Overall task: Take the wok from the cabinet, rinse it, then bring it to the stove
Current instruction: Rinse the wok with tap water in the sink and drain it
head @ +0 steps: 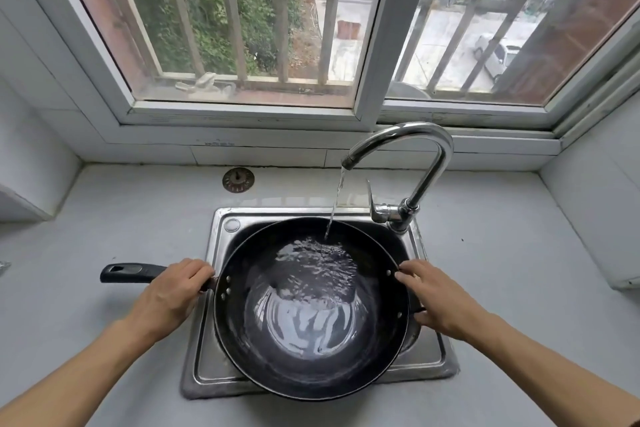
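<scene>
Your wok point(311, 308) sits in the steel sink point(221, 371), filling most of the basin, and the tap point(401, 149) is running a thin stream into its far side, so a shallow pool of rippled water is collecting in the bowl. Your left hand point(173, 295) is wrapped around the long black handle point(128, 273) right where it meets the rim, and your right hand point(436, 302) has its fingers curled over the opposite edge, by the small helper handle there; whether they actually close around that handle you cannot tell from here, as the rim hides it. The rinse looks under way, with the carry to the stove yet to come. The main risk is weight: as the water rises, the wok gets heavier and sloshes, so if you tilt it fast to empty it, water may jump the low sink edge onto the pale surface point(104, 218) around it. Wet metal under your right fingers could slip as you lift. The rim also overhangs the near edge of the sink, so a careless pour toward you would miss the basin. Shut the tap lever point(375, 204) before lifting, or the spout may catch the rim. The drain strainer point(238, 179) lies out on the surface, well apart from the basin.
</scene>
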